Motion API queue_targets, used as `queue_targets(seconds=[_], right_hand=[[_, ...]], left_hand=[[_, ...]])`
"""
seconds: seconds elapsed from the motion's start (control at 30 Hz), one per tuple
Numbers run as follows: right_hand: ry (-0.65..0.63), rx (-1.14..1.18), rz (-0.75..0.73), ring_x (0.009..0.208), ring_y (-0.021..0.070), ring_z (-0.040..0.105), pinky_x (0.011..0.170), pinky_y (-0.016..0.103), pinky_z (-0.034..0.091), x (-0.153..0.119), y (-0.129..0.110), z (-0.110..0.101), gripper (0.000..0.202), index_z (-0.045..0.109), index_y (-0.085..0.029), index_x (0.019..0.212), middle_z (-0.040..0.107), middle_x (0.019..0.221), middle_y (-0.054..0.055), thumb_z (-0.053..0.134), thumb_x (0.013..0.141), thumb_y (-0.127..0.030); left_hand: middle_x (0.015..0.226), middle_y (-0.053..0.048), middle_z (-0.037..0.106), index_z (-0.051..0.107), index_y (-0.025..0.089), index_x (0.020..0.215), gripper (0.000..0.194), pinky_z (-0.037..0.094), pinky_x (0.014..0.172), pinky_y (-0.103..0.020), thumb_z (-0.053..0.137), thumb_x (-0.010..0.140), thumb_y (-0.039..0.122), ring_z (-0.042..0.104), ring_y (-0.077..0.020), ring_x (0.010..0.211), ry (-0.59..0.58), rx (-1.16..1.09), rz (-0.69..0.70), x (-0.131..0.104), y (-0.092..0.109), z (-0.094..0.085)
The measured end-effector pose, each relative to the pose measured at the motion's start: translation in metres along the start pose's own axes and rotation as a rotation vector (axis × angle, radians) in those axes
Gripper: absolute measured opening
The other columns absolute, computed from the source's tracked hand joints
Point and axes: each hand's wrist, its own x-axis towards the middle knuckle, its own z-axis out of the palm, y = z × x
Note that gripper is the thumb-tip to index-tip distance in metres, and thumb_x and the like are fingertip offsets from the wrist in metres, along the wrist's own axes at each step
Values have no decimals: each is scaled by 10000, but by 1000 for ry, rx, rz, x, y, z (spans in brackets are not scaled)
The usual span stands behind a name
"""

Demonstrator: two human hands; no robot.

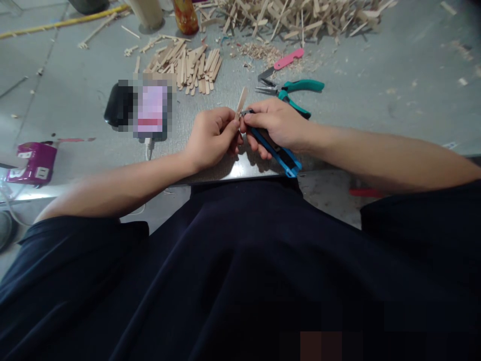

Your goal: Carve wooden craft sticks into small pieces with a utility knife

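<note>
Between the fingertips of my left hand (216, 135) is a thin wooden stick (242, 99), its pale end pointing up and slightly right. My right hand (280, 123) grips a blue and black utility knife (280, 153), whose blade end meets the stick near my left fingers. The blade itself is mostly hidden by my fingers. Just beyond my right hand lie pliers with teal handles (305, 86) and a folding knife with a pink handle (288, 59). Several flat wooden sticks (193, 67) lie in a pile past my left hand.
Wood shavings (263, 50) and a large heap of wooden pieces (296, 20) cover the table's far side. A phone (152, 108) with a cable and a black rounded object (118, 105) lie to the left. An amber jar (185, 17) and a purple box (35, 163) stand farther off.
</note>
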Motion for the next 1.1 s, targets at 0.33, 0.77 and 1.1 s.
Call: queue_targets(seconds=[0.33,0.77,1.1], right_hand=[[66,-28,14,400,156,593,376,223,497,-3,-3,10,358,603,-259,915,685,616,-16,483,1240,-167],[84,-60,113,386,136,579,350,204,459,-9,-6,16,405,594,-233,834,651,558,-17,516,1211,-111],[23,-11,85,366,122,562,320,177,410,-13,-22,11,464,622,-213,835,661,557,-5,417,1220,-55]], left_hand=[[782,-31,786,699,269,959,400,622,717,-365,531,1233,507,756,-201,670,61,289,130,-3,2,0],[742,-82,659,519,291,853,246,520,766,-448,495,1083,374,697,-280,734,52,675,257,1,-5,5],[752,-40,758,745,281,1033,391,642,801,-409,520,1217,543,764,-238,720,12,335,145,-5,-6,-6]])
